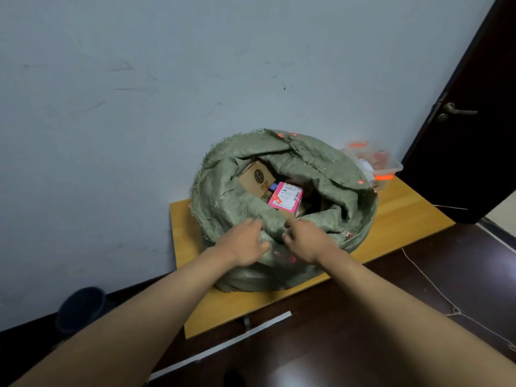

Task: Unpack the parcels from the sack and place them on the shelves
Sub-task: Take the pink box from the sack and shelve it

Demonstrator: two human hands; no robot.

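Note:
A green woven sack point(329, 174) stands open on a low wooden table point(405, 216) against the wall. Inside it lie a brown cardboard box point(257, 177) and a pink parcel point(286, 196) with a white label; other parcels are in shadow. My left hand point(245, 244) grips the sack's near rim, fingers curled into the fabric. My right hand point(307, 240) grips the same rim just to the right, its forefinger pointing toward the pink parcel. No shelves are in view.
A clear plastic bin point(374, 160) with orange clips sits behind the sack at the table's far right. A dark door point(474, 107) with a lever handle stands open at right. A dark bucket point(81, 308) is on the floor at left. A thin string point(435, 289) trails over the dark floor.

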